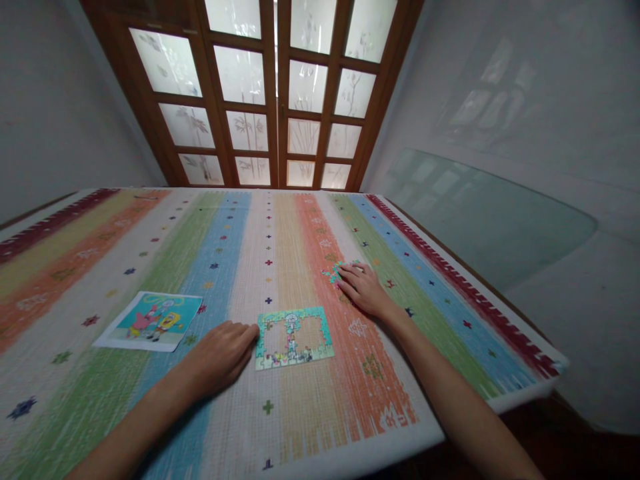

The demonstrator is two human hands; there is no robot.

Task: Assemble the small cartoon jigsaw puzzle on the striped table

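Observation:
A partly assembled jigsaw puzzle [295, 359] lies flat on the striped tablecloth, its border joined, with a column of pieces up the middle and gaps on either side. My left hand [226, 355] rests against its left edge, fingers curled together; whatever may be under them is hidden. Farther right, my right hand [364, 291] is spread over a small cluster of loose puzzle pieces [332, 272], fingertips touching them and covering some. To the left lies a printed reference picture [155, 321] of cartoon characters on a teal background.
The striped tablecloth [267, 427] covers a large table, whose near right edge runs below my right forearm. A wooden door with frosted panes [245, 73] stands beyond the far end. A glass panel [480, 220] is by the right wall.

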